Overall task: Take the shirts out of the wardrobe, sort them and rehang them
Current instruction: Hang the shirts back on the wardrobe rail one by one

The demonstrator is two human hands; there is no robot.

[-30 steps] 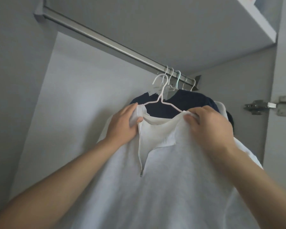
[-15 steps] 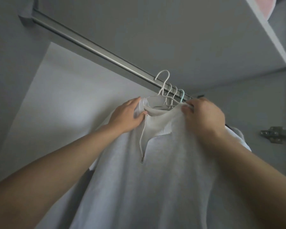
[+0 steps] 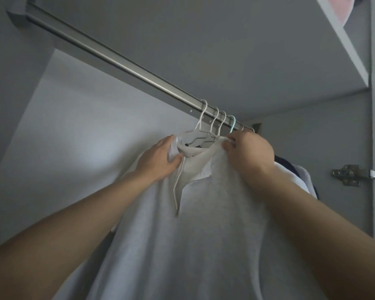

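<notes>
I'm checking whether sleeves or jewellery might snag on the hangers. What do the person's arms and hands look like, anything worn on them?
Both forearms are bare as far as the frame shows: no sleeve or cuff in view. The left hand and right hand wear no gloves, and no watch, bracelet or ring is visible. Fingers are uncovered; nails are too small to judge.

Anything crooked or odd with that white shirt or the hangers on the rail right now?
Nothing damaged. The white shirt has its zip open at the neck, and both hands, left hand and right hand, grip its collar. Its hanger is hooked on the rail beside the others.
</notes>
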